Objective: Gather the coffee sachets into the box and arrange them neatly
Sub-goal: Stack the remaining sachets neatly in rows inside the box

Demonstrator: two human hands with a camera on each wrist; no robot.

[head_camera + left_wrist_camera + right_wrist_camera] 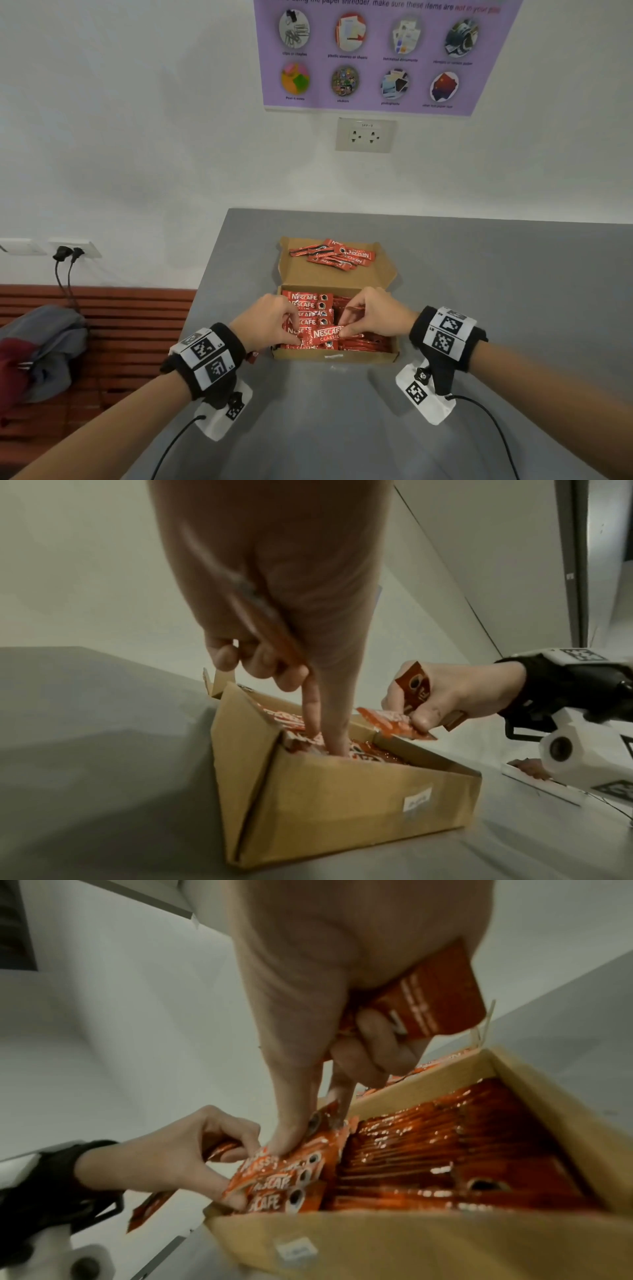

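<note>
An open cardboard box (359, 355) sits mid-table, packed with red Nescafe coffee sachets (308, 305) in rows. Several more sachets (334, 255) lie loose on its opened rear flap. Both hands hover over the box's near left part and share one sachet (325, 335). My left hand (298, 337) pinches its left end, and my right hand (342, 330) pinches its right end. In the right wrist view my right hand (308, 1131) also keeps spare sachets (438, 1001) under its curled fingers. My left hand (325, 739) likewise holds a sachet (274, 631) against its palm, fingertips down in the box (342, 804).
The grey table (479, 274) meets a white wall at the back, and its left edge runs close to the box. Left of it stands a red-brown slatted bench (137, 325) with a grey and maroon bundle (44, 349). Two plugs sit in a wall socket (68, 251).
</note>
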